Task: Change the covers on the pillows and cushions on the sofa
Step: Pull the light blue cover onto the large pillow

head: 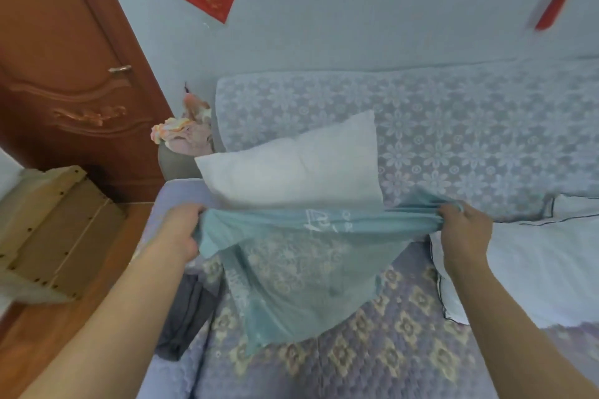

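I held one teal cover (291, 272) stretched between my two hands above the near part of the sofa seat (372, 350). My left hand (181, 230) had its fingers curled round the cover's left end, and my right hand (463, 230) was clenched on its right end, so the top edge ran taut from side to side. The cloth was thin and pale blue-green, with a faint flower pattern and some white markings near the top edge; the rest hung down in a loose, creased flap over the seat. Just beyond it, one bare white pillow (291, 168) leaned against the sofa back (453, 126), which wore a lilac lace-flower throw. To the right lay a second white cushion (525, 269) edged with dark piping. I counted one cover, two pillows, two hands.
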Tool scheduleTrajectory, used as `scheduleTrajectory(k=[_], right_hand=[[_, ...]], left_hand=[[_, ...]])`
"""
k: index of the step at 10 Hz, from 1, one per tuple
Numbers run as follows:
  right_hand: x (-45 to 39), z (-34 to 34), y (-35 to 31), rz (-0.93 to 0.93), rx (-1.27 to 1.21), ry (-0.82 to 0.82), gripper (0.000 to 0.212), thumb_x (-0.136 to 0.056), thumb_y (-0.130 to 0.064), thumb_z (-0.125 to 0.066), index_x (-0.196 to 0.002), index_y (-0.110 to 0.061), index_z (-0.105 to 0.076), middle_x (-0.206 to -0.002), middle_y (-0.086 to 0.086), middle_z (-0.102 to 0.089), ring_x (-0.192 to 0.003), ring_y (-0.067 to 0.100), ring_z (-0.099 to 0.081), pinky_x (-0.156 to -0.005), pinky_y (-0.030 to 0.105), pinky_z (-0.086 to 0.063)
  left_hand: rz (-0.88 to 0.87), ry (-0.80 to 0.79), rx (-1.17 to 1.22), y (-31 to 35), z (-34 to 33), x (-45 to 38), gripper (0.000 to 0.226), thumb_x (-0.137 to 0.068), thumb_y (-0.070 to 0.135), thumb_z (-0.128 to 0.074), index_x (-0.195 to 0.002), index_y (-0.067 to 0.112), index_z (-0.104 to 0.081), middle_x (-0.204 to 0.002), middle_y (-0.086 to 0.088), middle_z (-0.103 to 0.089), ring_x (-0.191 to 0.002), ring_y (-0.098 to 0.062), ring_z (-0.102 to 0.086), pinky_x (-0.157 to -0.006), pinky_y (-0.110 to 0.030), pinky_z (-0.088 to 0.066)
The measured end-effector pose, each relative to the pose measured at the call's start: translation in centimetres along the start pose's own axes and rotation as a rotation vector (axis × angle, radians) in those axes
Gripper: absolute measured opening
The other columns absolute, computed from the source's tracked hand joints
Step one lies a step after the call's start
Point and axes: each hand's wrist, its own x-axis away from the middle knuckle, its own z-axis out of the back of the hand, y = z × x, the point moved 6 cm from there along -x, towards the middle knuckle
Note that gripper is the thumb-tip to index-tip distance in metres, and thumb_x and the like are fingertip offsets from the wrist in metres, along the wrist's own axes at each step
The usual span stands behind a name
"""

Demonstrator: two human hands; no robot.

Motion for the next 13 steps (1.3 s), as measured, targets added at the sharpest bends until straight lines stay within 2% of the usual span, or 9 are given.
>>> scheduleTrajectory(k=[2,4,5,6,7,9,10,11,13], right_hand=[[-1.2,0.0,5.6,-0.251,0.463,-0.322,0.013,-0.086,-0.026,-0.06,-0.077,-0.017,-0.058,-0.091,0.012,-0.063,-0.079,0.026,-0.06,-0.08,0.044,-0.053],[-2.8,-3.3,2.1,0.159,0.431,-0.562,0.062,-0.088,0.004,-0.053,-0.144,-0.024,-0.046,-0.129,-0.013,-0.054,-0.114,0.01,-0.052,-0.095,0.031,-0.042],[-2.0,-4.4,2.0,-0.056,0.284,-0.794,0.038,-0.092,-0.002,-0.051,-0.079,-0.027,-0.076,-0.086,-0.004,-0.073,-0.09,0.02,-0.062,-0.081,0.033,-0.046],[-1.2,-4.6,1.2,0.013,0.267,-0.755,0.028,-0.1,-0.027,-0.05,-0.089,-0.027,-0.076,-0.092,-0.008,-0.076,-0.09,0.01,-0.066,-0.083,0.031,-0.048],[-1.1,-6.0,-2.8,0.268,0.359,-0.562,0.03,-0.097,-0.02,-0.047,-0.069,-0.013,-0.052,-0.067,0.003,-0.054,-0.065,0.014,-0.044,-0.059,0.031,-0.03],[-2.4,-4.0,-20.1,0.476,0.058,-0.216,0.031,-0.101,-0.028,-0.043,-0.078,-0.014,-0.059,-0.075,0.0,-0.055,-0.064,0.01,-0.042,-0.057,0.029,-0.034],[-2.7,-3.7,-17.9,0.52,0.177,-0.011,0.032,-0.096,-0.01,-0.047,-0.064,-0.012,-0.042,-0.065,0.0,-0.046,-0.056,0.011,-0.033,-0.057,0.031,-0.02],[-3.9,-9.5,-9.3,0.191,0.576,-0.344,0.026,-0.1,-0.013,-0.048,-0.082,-0.004,-0.064,-0.096,0.019,-0.063,-0.081,0.027,-0.058,-0.065,0.028,-0.04],[-5.0,-5.6,-18.7,0.352,0.191,-0.103,0.033,-0.103,-0.016,-0.034,-0.093,-0.001,-0.062,-0.094,0.011,-0.062,-0.09,0.027,-0.056,-0.065,0.029,-0.033]], left_hand=[[0.136,-0.022,-0.093,-11.0,0.2,2.8,0.024,-0.099,0.01,-0.046,-0.11,0.028,-0.055,-0.097,-0.02,-0.065,-0.062,-0.035,-0.058,-0.055,-0.039,-0.052],[0.12,-0.159,-0.194,-11.9,-1.2,4.8,0.026,-0.099,0.02,-0.06,-0.117,0.006,-0.07,-0.101,-0.021,-0.076,-0.084,-0.036,-0.072,-0.079,-0.043,-0.058],[0.115,-0.138,-0.114,-12.4,-1.1,6.1,0.027,-0.103,0.027,-0.056,-0.108,0.005,-0.07,-0.09,-0.014,-0.078,-0.079,-0.032,-0.072,-0.069,-0.038,-0.061],[0.137,-0.025,0.121,-11.9,0.1,6.3,0.031,-0.104,0.029,-0.052,-0.113,0.004,-0.068,-0.095,-0.013,-0.078,-0.098,-0.036,-0.07,-0.086,-0.045,-0.06],[0.022,-0.072,0.146,-6.6,-1.4,7.5,0.018,-0.105,0.017,-0.041,-0.103,0.009,-0.057,-0.055,0.0,-0.069,-0.057,-0.017,-0.07,-0.05,-0.026,-0.058],[-0.391,-0.192,0.248,10.5,-4.0,13.9,0.039,-0.101,0.036,-0.046,-0.118,0.015,-0.076,-0.109,-0.008,-0.077,-0.098,-0.026,-0.075,-0.088,-0.04,-0.061],[-0.456,-0.137,0.142,11.3,-5.0,14.5,0.032,-0.098,0.024,-0.056,-0.088,0.008,-0.082,-0.087,-0.009,-0.077,-0.075,-0.018,-0.073,-0.067,-0.024,-0.056],[-0.328,-0.049,-0.246,8.1,-7.6,11.0,0.023,-0.102,0.007,-0.049,-0.113,-0.006,-0.064,-0.099,-0.027,-0.068,-0.077,-0.035,-0.065,-0.069,-0.038,-0.052],[-0.293,-0.259,0.149,13.0,-6.3,12.0,0.032,-0.104,0.012,-0.045,-0.106,0.006,-0.077,-0.096,-0.008,-0.078,-0.097,-0.021,-0.074,-0.075,-0.037,-0.059]])
